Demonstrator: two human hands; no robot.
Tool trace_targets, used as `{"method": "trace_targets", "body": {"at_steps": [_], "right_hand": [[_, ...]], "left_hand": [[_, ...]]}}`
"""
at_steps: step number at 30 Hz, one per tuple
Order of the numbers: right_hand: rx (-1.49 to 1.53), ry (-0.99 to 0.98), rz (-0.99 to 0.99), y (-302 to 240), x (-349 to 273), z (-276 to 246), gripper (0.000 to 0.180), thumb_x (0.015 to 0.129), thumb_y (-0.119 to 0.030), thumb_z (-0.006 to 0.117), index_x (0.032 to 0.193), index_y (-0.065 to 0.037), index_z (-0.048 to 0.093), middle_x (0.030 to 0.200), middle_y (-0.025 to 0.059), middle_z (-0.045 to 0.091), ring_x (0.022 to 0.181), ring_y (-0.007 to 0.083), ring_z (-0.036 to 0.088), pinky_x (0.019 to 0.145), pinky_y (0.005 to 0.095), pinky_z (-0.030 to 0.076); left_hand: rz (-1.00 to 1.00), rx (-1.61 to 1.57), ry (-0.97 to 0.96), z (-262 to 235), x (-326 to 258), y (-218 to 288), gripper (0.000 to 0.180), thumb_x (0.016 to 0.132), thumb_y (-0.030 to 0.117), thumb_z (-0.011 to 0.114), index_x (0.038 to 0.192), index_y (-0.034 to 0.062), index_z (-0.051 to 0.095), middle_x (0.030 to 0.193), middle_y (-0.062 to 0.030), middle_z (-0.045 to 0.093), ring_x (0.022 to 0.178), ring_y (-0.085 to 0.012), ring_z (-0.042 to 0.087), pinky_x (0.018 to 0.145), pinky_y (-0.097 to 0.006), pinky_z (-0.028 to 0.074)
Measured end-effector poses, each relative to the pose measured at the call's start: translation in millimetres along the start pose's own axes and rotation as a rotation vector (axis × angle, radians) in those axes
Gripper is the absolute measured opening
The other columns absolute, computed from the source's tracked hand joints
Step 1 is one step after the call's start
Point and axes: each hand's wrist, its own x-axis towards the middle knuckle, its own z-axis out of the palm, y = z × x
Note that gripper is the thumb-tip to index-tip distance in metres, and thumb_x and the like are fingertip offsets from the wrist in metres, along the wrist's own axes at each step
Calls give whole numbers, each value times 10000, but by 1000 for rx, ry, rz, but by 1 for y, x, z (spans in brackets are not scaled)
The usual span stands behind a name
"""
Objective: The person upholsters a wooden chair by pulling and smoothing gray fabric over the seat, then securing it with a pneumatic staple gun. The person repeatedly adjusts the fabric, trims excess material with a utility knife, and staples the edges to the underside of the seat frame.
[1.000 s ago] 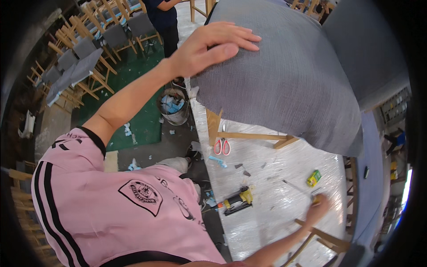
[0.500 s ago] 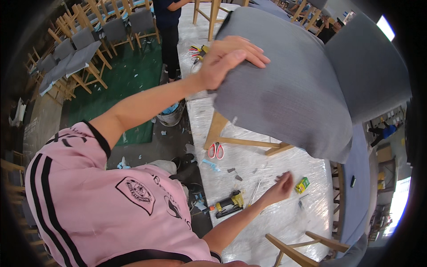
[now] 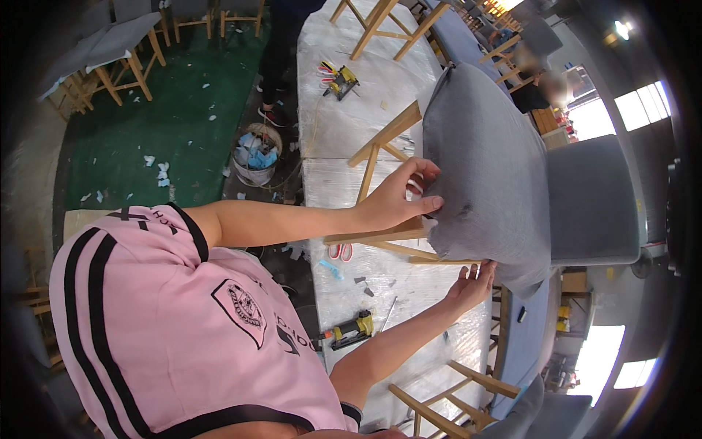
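1. The chair [image 3: 497,183] is over the wrapped surface [image 3: 325,194], its backrest [image 3: 594,201] to my right and its legs [image 3: 385,136] running left; from my remote post I can't tell whether every foot bears down.
2. My left grip [image 3: 391,197] is at the near edge, thumb and fingers parted with a gap showing between them; the thumb tip meets the grey cover [image 3: 468,124], yet I see no firm pinch.
3. My right grip [image 3: 468,291] is at the lower corner, fingertips at the cover's edge; I can't tell whether they are closed on it.
4. I judge the step in hand to be handling the cover's border, perhaps straightening it; the yellow gun [image 3: 352,331] and scissors [image 3: 341,253] lie apart from both grips.
5. The next move, as I read it, calls for a sure pinch at both places and an even pull, keeping the cover flat; a one-sided tug could skew it.
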Motion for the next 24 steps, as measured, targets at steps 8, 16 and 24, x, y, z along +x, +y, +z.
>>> {"method": "trace_targets", "body": {"at_steps": [8,16,24], "right_hand": [[466,-183,148,10,20,-10,195,992,-247,695,893,-116,591,751,-65,564,572,33,430,472,215,427],[600,-61,-91,-28,-44,-15,263,968,-141,624,745,-154,485,624,-76,454,485,24,375,408,193,329],[306,46,-373,-65,-65,-20,266,957,-201,665,748,-144,511,723,-64,535,505,39,366,413,194,272]], "left_hand": [[-560,-428,-265,-24,9,9,508,888,379,831,1144,-7,623,881,-66,686,764,-138,671,698,-260,554],[-574,-294,-494,-43,22,15,430,945,470,745,882,45,731,807,-57,726,680,-111,656,645,-247,515],[-455,-197,-615,-51,30,18,333,994,353,702,917,30,731,841,-62,734,703,-98,637,653,-251,504]]}}
